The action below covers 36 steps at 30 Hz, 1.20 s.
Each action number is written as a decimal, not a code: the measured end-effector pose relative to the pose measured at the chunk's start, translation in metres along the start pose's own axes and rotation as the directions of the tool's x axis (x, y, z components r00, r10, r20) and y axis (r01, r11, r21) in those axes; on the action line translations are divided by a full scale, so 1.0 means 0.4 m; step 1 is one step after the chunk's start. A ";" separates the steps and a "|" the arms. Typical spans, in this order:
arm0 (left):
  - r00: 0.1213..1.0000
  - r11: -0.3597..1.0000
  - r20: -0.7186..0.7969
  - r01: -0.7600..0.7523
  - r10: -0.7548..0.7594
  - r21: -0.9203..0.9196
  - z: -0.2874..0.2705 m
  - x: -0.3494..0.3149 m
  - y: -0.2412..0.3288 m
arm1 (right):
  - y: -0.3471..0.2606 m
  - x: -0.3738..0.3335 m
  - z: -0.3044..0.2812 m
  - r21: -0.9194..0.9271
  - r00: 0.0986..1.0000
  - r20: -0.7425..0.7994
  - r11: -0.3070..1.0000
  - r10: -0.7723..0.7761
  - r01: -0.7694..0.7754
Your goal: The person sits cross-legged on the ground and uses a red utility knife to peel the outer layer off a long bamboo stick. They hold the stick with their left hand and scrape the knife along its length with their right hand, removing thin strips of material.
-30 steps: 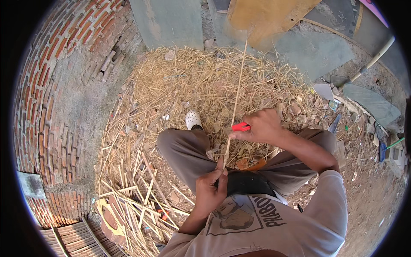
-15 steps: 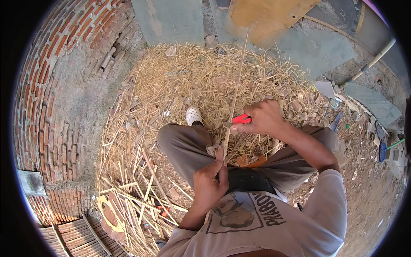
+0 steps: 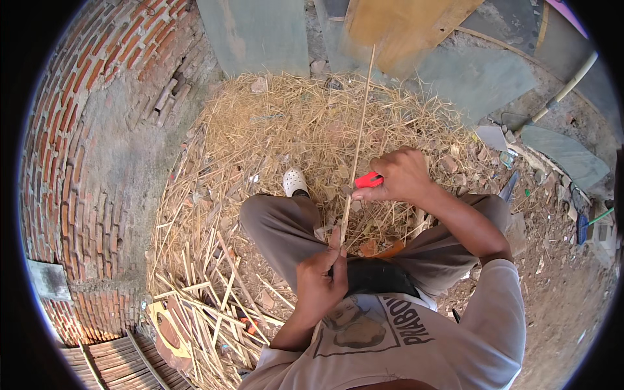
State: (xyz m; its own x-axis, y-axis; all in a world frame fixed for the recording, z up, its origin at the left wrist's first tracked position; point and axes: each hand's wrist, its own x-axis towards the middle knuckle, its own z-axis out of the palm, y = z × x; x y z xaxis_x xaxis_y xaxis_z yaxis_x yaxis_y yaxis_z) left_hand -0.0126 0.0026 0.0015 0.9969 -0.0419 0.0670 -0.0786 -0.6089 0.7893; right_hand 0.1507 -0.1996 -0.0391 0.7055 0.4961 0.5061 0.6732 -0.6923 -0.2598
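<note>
A long, thin bamboo strip [image 3: 361, 127] runs up and away from my lap, tilted slightly right toward its far end. My left hand [image 3: 321, 278] is closed around the near end, with the thumb laid along it. My right hand [image 3: 398, 178] grips a red-handled cutter knife [image 3: 369, 180], held against the strip or right beside it above my lap. Its blade is too small to make out. Beneath my hands, a dark pad [image 3: 377, 278] lies across my lap between my bent knees.
Straw-like shavings [image 3: 325, 123] cover the ground ahead. Cut bamboo strips [image 3: 218, 302] are piled at my left, near a brick wall [image 3: 78, 182]. Flat grey-green boards [image 3: 260, 39] and a tan board [image 3: 409, 29] lie at the far side. Rubble [image 3: 455, 166] is scattered to the right.
My left hand and the strip's near end sit slightly lower in the picture. The right hand with the cutter knife has barely moved. The view itself has shifted a little.
</note>
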 end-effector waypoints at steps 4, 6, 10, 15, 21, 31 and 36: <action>1.000 1.000 -0.009 -0.013 0.013 -0.024 -0.001 -0.003 -0.003 | 0.027 0.012 0.000 -0.048 0.997 -0.060 0.998 -0.045 0.042; 1.000 1.000 0.021 -0.014 0.015 -0.021 -0.004 -0.010 -0.003 | 0.031 0.011 0.009 -0.050 0.998 -0.064 0.999 0.019 -0.022; 0.991 0.997 0.132 0.008 0.002 -0.079 -0.008 -0.065 0.017 | 0.202 0.052 -0.025 -0.167 0.869 0.053 0.862 0.492 -0.478; 0.986 0.994 0.165 0.048 -0.032 -0.095 -0.022 -0.109 0.015 | 0.281 0.069 -0.038 -0.212 0.829 -0.004 0.810 0.559 -0.547; 0.974 0.978 0.226 0.064 -0.018 -0.198 -0.062 -0.187 -0.016 | 0.522 0.024 -0.064 -0.084 0.505 -0.096 0.499 0.858 -0.863; 0.934 0.713 0.159 0.348 -0.321 -0.608 -0.014 -0.066 -0.059 | -0.059 -0.018 0.000 0.132 0.986 0.166 0.990 0.029 -0.051; 0.971 0.826 0.070 0.233 -0.230 -0.514 -0.004 -0.037 -0.042 | -0.039 -0.011 0.017 0.080 0.987 0.139 0.993 0.079 -0.091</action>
State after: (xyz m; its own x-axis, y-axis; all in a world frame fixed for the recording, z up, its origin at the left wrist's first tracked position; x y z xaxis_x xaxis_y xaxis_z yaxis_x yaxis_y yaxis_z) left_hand -0.0261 0.0145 -0.0117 0.9862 0.0444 -0.1595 0.1634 -0.1052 0.9809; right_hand 0.1387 -0.1875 -0.0430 0.7806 0.5077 0.3646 0.6218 -0.6903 -0.3700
